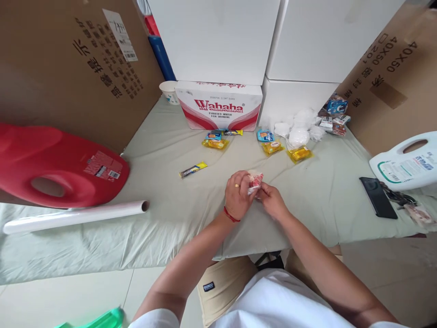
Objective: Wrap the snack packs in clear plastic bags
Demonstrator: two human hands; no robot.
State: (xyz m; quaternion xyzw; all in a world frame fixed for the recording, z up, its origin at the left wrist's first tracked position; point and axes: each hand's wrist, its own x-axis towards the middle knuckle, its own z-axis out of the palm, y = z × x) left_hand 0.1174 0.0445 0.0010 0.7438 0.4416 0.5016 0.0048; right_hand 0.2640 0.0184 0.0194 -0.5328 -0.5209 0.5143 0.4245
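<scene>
A small red-and-white wrapped packet (255, 180) is between my two hands, above the middle of the cloth-covered table (164, 191). Fingers of my left hand (236, 193) curl round its left side. On its lower right edge, my right hand (272, 200) pinches with thumb and fingers; part of the packet is hidden by them. Left of my hands lies a narrow yellow-and-black snack bar (193, 170). Beyond them are yellow-wrapped snacks (215, 144), another yellow packet (300, 154) and a blue packet (265, 135).
A Wahaha box (220, 107) and white boxes (300, 41) stand behind. White crumpled bags (300, 127) sit at back right. A red jug (64, 168) and white roll (78, 217) are left; a white jug (406, 159) and black phone (378, 198) are right.
</scene>
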